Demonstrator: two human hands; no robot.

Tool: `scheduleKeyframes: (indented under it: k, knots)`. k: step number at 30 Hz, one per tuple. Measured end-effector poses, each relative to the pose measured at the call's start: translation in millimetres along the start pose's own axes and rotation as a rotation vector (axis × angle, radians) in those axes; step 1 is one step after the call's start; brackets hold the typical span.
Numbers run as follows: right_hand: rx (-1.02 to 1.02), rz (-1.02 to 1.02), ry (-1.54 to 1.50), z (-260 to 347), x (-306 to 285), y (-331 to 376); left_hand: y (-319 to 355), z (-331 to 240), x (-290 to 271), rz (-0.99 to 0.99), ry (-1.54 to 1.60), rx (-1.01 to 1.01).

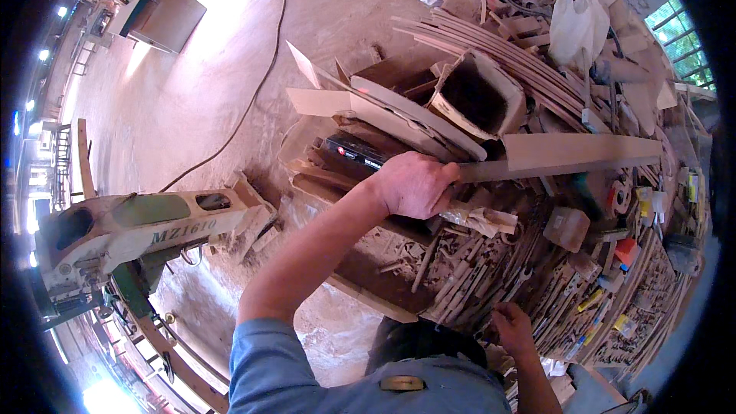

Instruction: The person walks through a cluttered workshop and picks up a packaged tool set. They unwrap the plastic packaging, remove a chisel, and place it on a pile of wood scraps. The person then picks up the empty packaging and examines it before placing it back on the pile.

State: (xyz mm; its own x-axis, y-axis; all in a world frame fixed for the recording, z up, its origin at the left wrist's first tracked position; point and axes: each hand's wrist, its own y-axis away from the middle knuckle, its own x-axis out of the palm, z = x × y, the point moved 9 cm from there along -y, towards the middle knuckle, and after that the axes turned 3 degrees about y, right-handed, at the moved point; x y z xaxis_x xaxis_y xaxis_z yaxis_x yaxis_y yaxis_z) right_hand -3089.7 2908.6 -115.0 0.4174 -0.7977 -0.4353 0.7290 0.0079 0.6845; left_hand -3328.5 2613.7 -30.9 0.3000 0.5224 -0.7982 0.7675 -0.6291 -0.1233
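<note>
My left arm (307,261) reaches up across the middle of the view. My left hand (418,185) is closed around the near end of a long, narrow, flat wooden strip (563,169), which stretches to the right above the cluttered bench. Behind it, a pale flat piece (583,150) runs along its upper edge; I cannot tell whether the two are joined. My right hand (514,328) is low at the right, beside the near edge of the bench, close to a heap of thin sticks (468,280). Its fingers are loosely bent, with nothing visible in them.
An open cardboard box (479,96), a black box (353,152) and stacked long strips (529,80) lie beyond my left hand. A white plastic bag (579,23) sits at the far right. Left stands a machine arm (165,215); a cable (253,100) crosses the floor.
</note>
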Motion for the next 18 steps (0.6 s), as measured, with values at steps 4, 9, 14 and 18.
scheduleKeyframes:
  k: [4,9,14,18]
  knots:
    - [-0.033,-0.015,0.022,-14,-1,-5,-3,-1,-2,0.059,-0.095,0.026]
    - [-0.147,-0.029,0.166,0,-4,-8,-5,-5,-4,-0.046,-0.059,0.162]
    - [-0.021,0.007,0.118,-14,-4,-11,1,0,0,-0.100,0.010,0.123]
    - [-0.047,-0.018,0.126,-19,-4,-11,2,-6,2,-0.054,0.048,0.159]
